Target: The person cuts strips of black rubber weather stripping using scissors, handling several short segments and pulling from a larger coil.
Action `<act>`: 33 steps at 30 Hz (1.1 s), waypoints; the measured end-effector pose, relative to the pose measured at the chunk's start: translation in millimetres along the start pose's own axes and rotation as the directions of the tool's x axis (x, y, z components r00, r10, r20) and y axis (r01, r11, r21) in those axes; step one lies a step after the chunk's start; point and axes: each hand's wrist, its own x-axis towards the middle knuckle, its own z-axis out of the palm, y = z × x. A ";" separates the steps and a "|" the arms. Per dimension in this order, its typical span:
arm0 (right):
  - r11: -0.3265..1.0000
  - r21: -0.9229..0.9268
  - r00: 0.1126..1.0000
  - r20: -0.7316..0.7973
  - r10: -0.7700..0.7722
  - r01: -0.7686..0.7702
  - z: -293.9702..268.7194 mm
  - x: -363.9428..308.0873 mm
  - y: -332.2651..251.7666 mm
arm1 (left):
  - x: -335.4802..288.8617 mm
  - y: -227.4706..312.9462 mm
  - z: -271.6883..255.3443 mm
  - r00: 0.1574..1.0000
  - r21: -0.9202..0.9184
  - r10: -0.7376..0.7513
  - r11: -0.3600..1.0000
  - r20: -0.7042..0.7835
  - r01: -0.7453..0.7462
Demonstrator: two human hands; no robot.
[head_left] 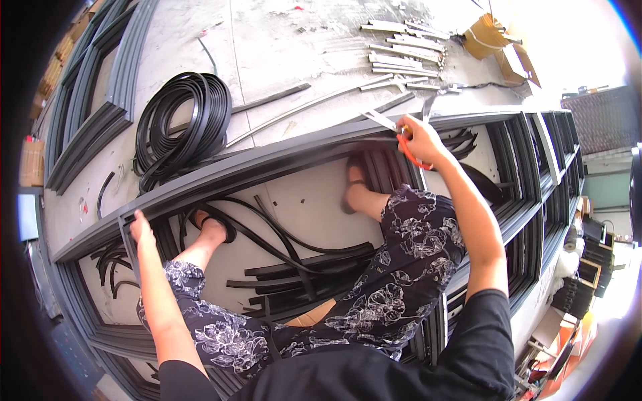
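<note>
Red-handled scissors (412, 155) are in my right hand (421, 142), their blades spread apart over the far rail of a dark grey window frame (294, 152). Beside the far left corner of an opening in this frame, my left hand (142, 229) is closed against the frame's bar. What its fingers hold, if anything, is too small to make out. Black rubber strips (307, 250) curve across the floor between my feet, inside the opening. More short black strips (114, 257) lie in the left section.
A coil of black strip (184, 123) lies beyond the frame. More grey frames (100, 120) stand at the far left. White offcuts (404, 53) and cardboard boxes (515, 63) are at the far right. Frame sections (542, 160) are stacked to the right.
</note>
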 end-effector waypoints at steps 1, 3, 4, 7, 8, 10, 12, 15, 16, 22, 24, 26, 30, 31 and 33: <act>0.997 0.074 0.999 -0.034 -0.028 0.030 4.1 -15.7 -19.9 | -4.3 6.0 -0.2 0.952 0.000 0.239 0.970 0.192 -0.244; 0.985 0.149 0.993 -0.088 -0.072 0.085 18.6 -55.5 -54.3 | -105.1 57.4 5.4 0.684 -0.225 0.608 0.791 0.403 -0.569; 0.977 0.164 0.988 -0.100 -0.118 0.133 30.3 -74.8 -78.6 | -185.3 93.4 -15.8 0.552 -0.328 0.688 0.718 0.471 -0.615; 0.920 0.209 0.942 -0.011 -0.337 0.331 67.6 -138.1 -157.9 | -325.9 115.4 -62.3 0.178 -0.510 0.694 0.656 0.698 -0.557; 0.902 0.354 0.944 0.121 -0.307 0.249 72.9 -153.0 -182.1 | -347.6 110.3 -68.1 0.033 -0.545 0.713 0.563 0.700 -0.621; 0.806 0.571 0.928 0.192 -0.318 0.157 93.1 -170.3 -202.7 | -374.2 85.4 -77.2 -0.200 -0.720 0.750 0.469 0.631 -0.512; 0.742 0.665 0.910 0.256 -0.326 0.079 96.5 -176.4 -208.9 | -393.2 89.9 -97.8 -0.178 -0.569 0.544 0.741 0.820 -0.356; 0.764 0.636 0.879 0.296 -0.375 0.112 91.1 -178.0 -213.5 | -387.4 84.5 -122.8 -0.227 -0.717 0.723 0.493 0.653 -0.493; 0.759 0.644 0.857 0.334 -0.392 0.097 92.1 -177.1 -214.8 | -389.5 81.6 -133.8 -0.220 -0.712 0.718 0.505 0.661 -0.488; 0.774 0.619 0.811 0.382 -0.443 0.131 96.5 -172.9 -215.2 | -402.3 72.3 -147.1 -0.128 -0.579 0.593 0.678 0.795 -0.452; 0.773 0.623 0.808 0.392 -0.440 0.119 95.8 -175.9 -221.4 | -405.4 69.2 -143.9 -0.136 -0.611 0.612 0.691 0.779 -0.387; 0.772 0.627 0.813 0.392 -0.430 0.105 97.0 -176.7 -222.5 | -407.5 70.4 -141.1 -0.150 -0.567 0.549 0.761 0.822 -0.316; 0.816 0.537 0.891 0.234 -0.388 0.214 102.5 -182.7 -218.4 | -412.1 64.4 -140.9 -0.037 -0.557 0.561 0.809 0.827 -0.188; 0.819 0.501 0.924 0.091 -0.370 0.279 104.6 -185.5 -219.4 | -409.6 60.7 -140.0 -0.032 -0.556 0.561 0.809 0.827 -0.192; 0.789 0.542 0.951 -0.063 -0.304 0.288 103.8 -195.6 -211.2 | -400.1 50.3 -136.8 0.061 -0.517 0.532 0.840 0.845 -0.166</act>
